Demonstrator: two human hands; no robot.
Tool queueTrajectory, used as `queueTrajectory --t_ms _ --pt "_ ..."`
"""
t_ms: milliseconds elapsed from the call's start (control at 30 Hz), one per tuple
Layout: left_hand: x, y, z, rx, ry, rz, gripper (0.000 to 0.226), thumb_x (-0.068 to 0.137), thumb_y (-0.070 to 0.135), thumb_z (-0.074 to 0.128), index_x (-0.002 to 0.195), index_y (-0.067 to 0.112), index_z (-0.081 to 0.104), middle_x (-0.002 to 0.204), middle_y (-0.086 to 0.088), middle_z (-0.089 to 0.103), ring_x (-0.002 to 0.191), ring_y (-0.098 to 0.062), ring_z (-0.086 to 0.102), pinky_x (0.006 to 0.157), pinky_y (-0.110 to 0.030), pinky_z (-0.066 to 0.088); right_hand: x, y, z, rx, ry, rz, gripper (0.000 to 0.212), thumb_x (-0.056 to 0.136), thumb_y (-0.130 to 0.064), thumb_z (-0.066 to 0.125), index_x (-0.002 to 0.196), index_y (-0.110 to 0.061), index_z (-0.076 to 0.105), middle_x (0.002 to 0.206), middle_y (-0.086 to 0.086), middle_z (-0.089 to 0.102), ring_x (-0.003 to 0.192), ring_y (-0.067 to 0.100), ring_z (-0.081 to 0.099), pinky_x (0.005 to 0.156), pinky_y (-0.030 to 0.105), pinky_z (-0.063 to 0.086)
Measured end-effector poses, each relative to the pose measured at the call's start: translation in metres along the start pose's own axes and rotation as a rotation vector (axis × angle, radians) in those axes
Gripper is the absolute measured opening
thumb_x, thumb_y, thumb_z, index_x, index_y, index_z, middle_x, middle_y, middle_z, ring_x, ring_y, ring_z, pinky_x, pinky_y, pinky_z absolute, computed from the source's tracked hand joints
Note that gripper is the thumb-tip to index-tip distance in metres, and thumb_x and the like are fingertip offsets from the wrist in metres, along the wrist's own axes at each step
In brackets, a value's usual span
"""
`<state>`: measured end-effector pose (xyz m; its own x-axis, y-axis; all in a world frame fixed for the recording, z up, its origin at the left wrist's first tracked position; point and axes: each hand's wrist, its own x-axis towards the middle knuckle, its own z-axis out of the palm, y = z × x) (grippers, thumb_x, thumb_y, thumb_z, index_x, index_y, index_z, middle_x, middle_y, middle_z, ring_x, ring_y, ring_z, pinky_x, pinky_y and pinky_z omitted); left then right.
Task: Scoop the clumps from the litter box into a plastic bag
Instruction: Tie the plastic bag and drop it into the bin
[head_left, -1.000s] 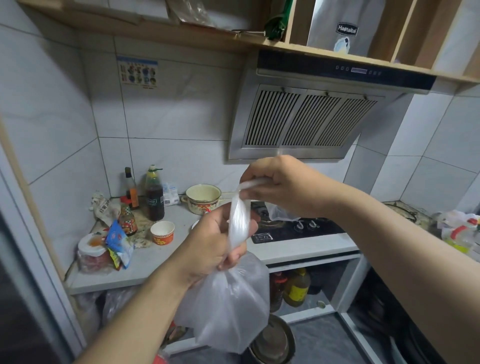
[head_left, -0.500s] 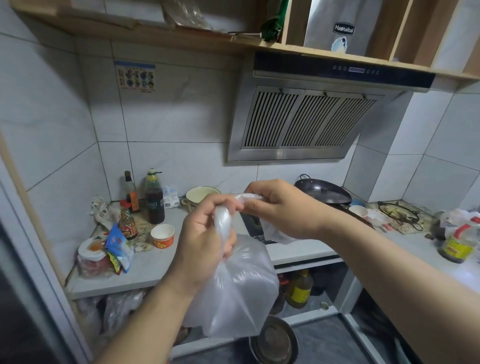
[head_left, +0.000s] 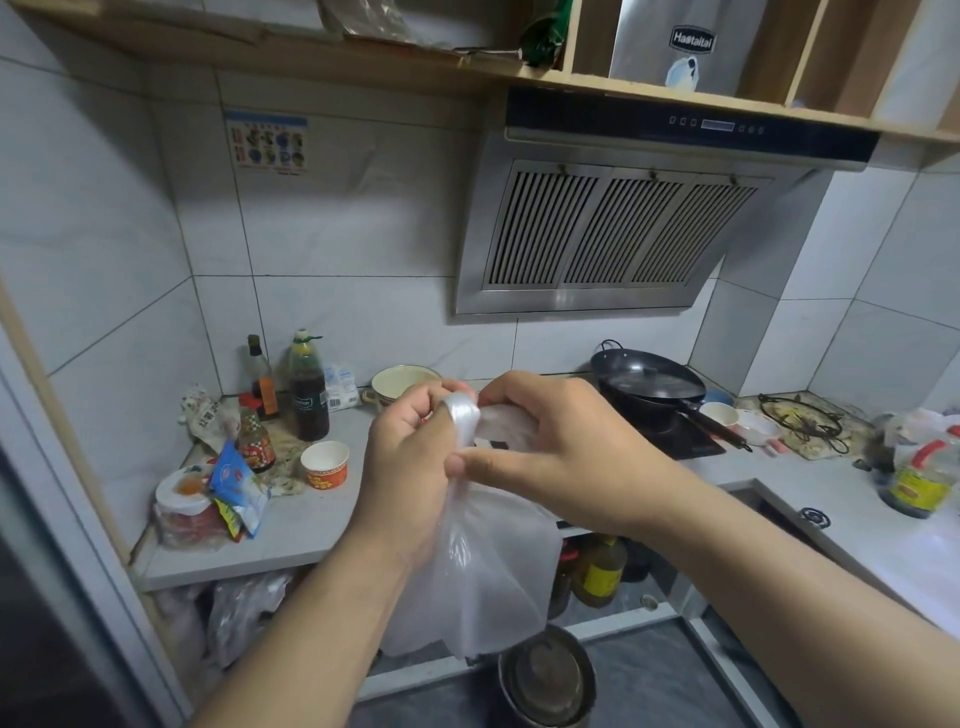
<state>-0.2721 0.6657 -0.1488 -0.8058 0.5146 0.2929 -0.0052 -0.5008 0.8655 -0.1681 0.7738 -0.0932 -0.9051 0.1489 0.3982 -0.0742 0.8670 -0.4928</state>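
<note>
Two hands hold one translucent white plastic bag (head_left: 483, 571) above the grey table (head_left: 291, 525): left hand (head_left: 410, 457) fisted round its twisted neck, right hand (head_left: 550, 457) pinching that neck from 3 o'clock; thin, crinkled film sags below.

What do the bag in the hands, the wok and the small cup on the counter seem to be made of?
Bag: thin translucent plastic, glossy, and it crumples where gathered. Wok: dark metal, probably, with a dull sheen. Cup: likely paper, with a matte white inside and a printed red outside.
</note>
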Motion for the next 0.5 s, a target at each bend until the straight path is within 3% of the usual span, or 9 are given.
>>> queueTrajectory --t_ms 100,200,300,400,433,500 --pt "-0.004 0.007 0.006 -0.047 -0.06 -0.083 0.021 0.098 0.001 0.052 0.085 0.01 0.067 0.067 -0.008 0.063 0.055 -0.014 0.058 0.049 -0.023 0.048 -0.002 0.003 0.005 0.001 0.084 -0.021 0.026 0.084 -0.044 0.077 0.097 -0.022 0.069 0.078 -0.01 0.067 0.071 0.007 0.061 0.06 0.022 0.047" --pt "-0.003 0.008 0.008 -0.036 -0.083 -0.093 0.023 0.097 0.005 0.056 0.078 0.015 0.066 0.076 -0.013 0.064 0.066 -0.019 0.06 0.06 -0.029 0.049 -0.003 0.003 0.015 0.038 0.194 0.003 0.014 0.087 -0.033 0.07 0.085 -0.019 0.069 0.069 -0.004 0.065 0.066 0.013 0.06 0.058 0.033 0.049" --pt "0.001 0.008 0.006 -0.025 -0.136 -0.116 0.006 0.091 0.015 0.062 0.088 0.01 0.061 0.083 -0.018 0.063 0.075 -0.024 0.059 0.067 -0.035 0.049 0.0 0.006 0.022 0.098 0.269 0.056 0.018 0.086 -0.028 0.066 0.074 -0.015 0.063 0.063 0.002 0.059 0.062 0.02 0.053 0.056 0.036 0.044" --pt "0.004 0.013 0.001 -0.041 -0.195 -0.167 0.006 0.096 0.008 0.059 0.094 0.003 0.057 0.075 -0.011 0.065 0.065 -0.015 0.062 0.058 -0.024 0.052 0.004 0.012 0.019 0.247 0.269 0.147 0.021 0.087 -0.024 0.065 0.07 -0.012 0.064 0.067 0.009 0.063 0.062 0.021 0.054 0.056 0.034 0.044" --pt "0.005 0.015 0.0 -0.055 -0.214 -0.181 0.01 0.095 0.007 0.059 0.098 -0.002 0.058 0.077 -0.012 0.065 0.068 -0.015 0.064 0.062 -0.023 0.052 0.005 0.014 0.017 0.295 0.261 0.182 0.021 0.087 -0.022 0.065 0.069 -0.011 0.064 0.066 0.009 0.063 0.059 0.017 0.051 0.056 0.032 0.042" --pt "0.006 0.018 -0.003 -0.106 -0.252 -0.218 0.025 0.09 0.01 0.061 0.105 -0.01 0.056 0.092 -0.02 0.061 0.088 -0.026 0.061 0.083 -0.034 0.049 0.008 0.017 0.015 0.418 0.244 0.254 0.023 0.087 -0.016 0.064 0.067 -0.007 0.062 0.056 0.004 0.06 0.057 0.013 0.047 0.056 0.029 0.038"
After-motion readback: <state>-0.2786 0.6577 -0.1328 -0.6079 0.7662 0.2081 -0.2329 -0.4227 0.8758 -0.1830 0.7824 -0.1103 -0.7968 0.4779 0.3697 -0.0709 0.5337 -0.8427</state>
